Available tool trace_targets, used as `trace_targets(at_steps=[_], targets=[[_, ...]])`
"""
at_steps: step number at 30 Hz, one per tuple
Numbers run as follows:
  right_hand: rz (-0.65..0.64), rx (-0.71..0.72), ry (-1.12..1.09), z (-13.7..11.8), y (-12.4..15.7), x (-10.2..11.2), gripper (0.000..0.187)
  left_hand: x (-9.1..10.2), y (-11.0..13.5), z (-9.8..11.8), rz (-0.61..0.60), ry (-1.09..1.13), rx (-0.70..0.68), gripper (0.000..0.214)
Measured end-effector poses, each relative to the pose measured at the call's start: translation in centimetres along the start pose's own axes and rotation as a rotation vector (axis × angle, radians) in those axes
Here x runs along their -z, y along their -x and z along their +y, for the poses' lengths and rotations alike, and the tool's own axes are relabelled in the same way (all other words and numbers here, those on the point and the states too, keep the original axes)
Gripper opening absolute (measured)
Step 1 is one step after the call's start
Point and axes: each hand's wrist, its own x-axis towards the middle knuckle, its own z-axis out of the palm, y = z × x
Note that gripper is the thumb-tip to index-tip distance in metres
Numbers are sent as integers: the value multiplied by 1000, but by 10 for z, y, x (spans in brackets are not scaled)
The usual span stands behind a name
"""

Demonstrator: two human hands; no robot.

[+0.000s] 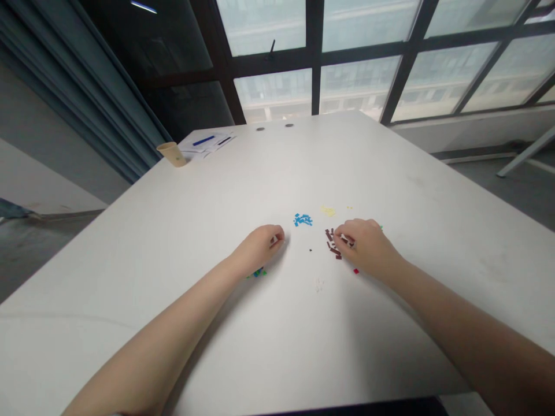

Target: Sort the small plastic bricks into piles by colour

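Small coloured pieces lie in little heaps on a white table (pixel 217 190). My left hand (pixel 260 245) rests curled, thumb and fingertips pinched on a tiny piece I cannot make out; green and blue bits (pixel 259 273) peek out under its wrist. My right hand (pixel 366 245) is curled beside a heap of dark red pieces (pixel 333 242), fingertips pinching at that heap. A blue heap (pixel 302 219) and a pale yellow heap (pixel 328 211) lie just beyond the hands. A single dark speck (pixel 310 250) sits between them.
A paper cup (pixel 173 153) stands at the far left edge, with papers and pens (pixel 208 142) behind it. White bits (pixel 319 283) and a red bit (pixel 356 270) lie near my right wrist. Windows and a curtain stand beyond the table.
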Motion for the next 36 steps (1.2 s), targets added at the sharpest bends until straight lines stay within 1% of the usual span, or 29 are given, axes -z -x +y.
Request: trace_targets(at_steps=[2,5,8,11,15,20,22,24,28,30,32,34,36], targets=[[-7,21,1,-3,1,-1,24,2,0,5,32,46,-6,13],[-8,50,4,-6,2,-2,24,4,-5,7,66,3,12,14],[-11,65,7,-6,2,-3,24,6,-19,4,78,-54,51,18],[-20,70,15,-6,2,-3,25,5,-40,-2,67,-72,69,21],[-31,75,25,-6,3,-2,26,-1,-62,-9,42,-72,56,21],[-28,89,11,-6,4,-2,24,-13,-72,-12,36,-63,42,20],[-29,96,13,-6,4,-2,25,-13,-71,-13,39,-53,44,20],[-27,101,12,-6,4,0,26,-7,-68,-14,49,-44,62,21],[-16,110,6,-6,5,1,25,20,-52,-16,93,-43,130,25],[-13,115,9,-6,5,0,26,33,-40,-16,14,-56,189,22],[-19,119,12,-6,5,-1,26,39,-28,-16,-134,-86,234,20],[-28,120,9,-6,5,-2,25,39,-19,-16,-241,-113,259,19],[-38,121,4,-6,5,-2,24,36,-13,-17,-273,-139,275,19]])
